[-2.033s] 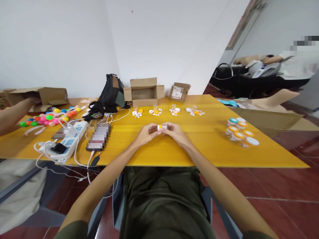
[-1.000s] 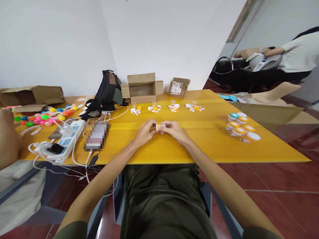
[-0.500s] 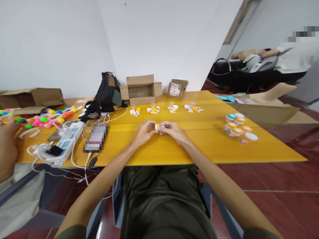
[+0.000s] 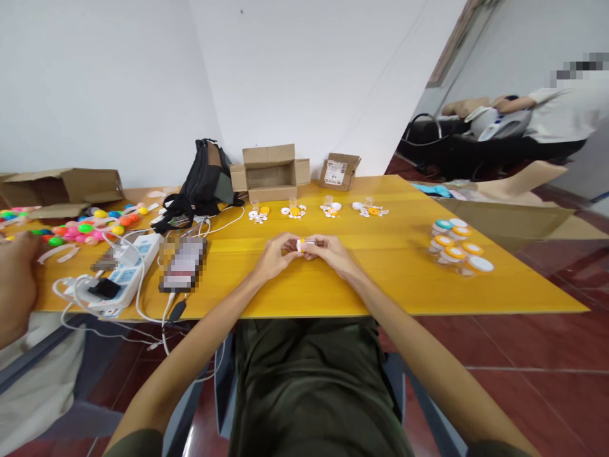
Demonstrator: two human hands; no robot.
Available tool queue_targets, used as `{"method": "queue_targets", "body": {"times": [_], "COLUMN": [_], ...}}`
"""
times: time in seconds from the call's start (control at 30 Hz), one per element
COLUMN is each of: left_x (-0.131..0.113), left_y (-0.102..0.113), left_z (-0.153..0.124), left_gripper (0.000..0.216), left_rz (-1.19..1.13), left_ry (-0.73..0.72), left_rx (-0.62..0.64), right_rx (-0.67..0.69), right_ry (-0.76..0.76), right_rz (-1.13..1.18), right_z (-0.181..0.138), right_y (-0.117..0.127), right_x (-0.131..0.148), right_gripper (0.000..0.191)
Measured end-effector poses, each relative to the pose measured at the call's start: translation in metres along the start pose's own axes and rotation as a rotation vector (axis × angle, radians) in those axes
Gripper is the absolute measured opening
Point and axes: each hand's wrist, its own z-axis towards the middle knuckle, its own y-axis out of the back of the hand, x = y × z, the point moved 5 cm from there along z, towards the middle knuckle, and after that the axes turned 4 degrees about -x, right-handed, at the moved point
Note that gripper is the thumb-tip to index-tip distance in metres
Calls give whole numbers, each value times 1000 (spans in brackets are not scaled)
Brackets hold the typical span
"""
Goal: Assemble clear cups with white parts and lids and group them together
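left hand (image 4: 277,255) and right hand (image 4: 332,251) meet mid-table, fingers of both pinched on a small orange-and-white container (image 4: 304,245) held between them! straight ahead, clear cups (image 4: 328,200) stand beside little white pieces (image 4: 259,218); out right, capped jars (image 4: 453,253) cluster, a stretch of yellow table (image 4: 380,273) between them and the right hand. the near edge runs beneath both forearms (image 4: 228,298). fingers cover much of the container, contents unreadable; far left, another person's hand (image 4: 16,279) is cut off.
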Motion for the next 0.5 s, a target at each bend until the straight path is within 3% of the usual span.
{"method": "queue_targets", "body": {"times": [0.3, 0.5], "left_x": [-8, -3], "left_y": [2, 0], "left_z": [-3, -2], "left_gripper": [19, 31], "left_rz": [140, 25], "left_ry": [-112, -44], "left_rx": [-6, -3], "right_rx": [60, 2], "right_ry": [-17, 19], "right_rz": [-34, -47], "right_z": [-2, 0], "right_y": [-3, -2], "right_x": [3, 2], "right_gripper": [48, 46]}}
